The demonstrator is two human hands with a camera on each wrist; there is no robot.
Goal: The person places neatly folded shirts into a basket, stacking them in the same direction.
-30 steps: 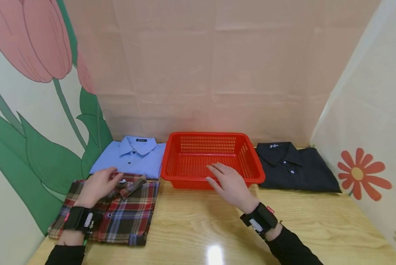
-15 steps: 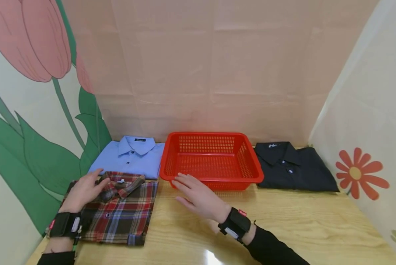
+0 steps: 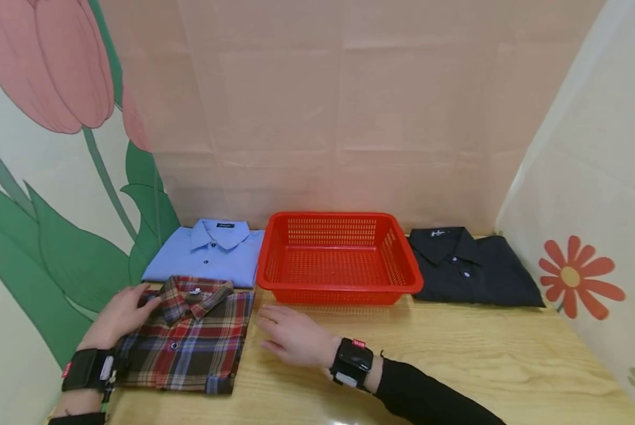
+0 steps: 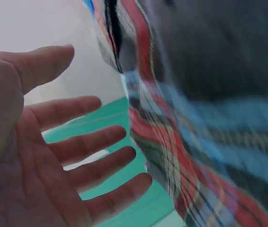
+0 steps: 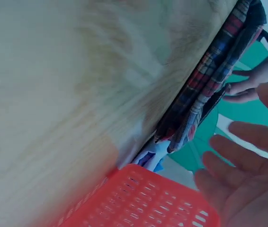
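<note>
The folded plaid shirt [image 3: 186,333] lies at lower left on the surface [image 3: 455,354], not yet lifted. Our left hand [image 3: 117,316] touches its collar edge, our right hand [image 3: 290,336] nears it, both with fingers spread. The red basket [image 3: 338,292] sits empty at centre.

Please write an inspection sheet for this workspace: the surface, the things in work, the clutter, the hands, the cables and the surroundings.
Surface: wooden table, glossy, with a light reflection near the front edge.
Things in work: folded plaid shirt at front left, collar toward the back; red basket behind centre, nothing inside.
Clutter: folded blue shirt left of the basket, folded black shirt right of it.
Hands: left hand at the plaid shirt's left edge, fingers straight; right hand flat and open over the table, just right of the shirt. Both wear a black wrist unit.
Cables: nothing seen.
Surroundings: pink back panel, tulip picture on the left wall, flower picture on the right wall.
</note>
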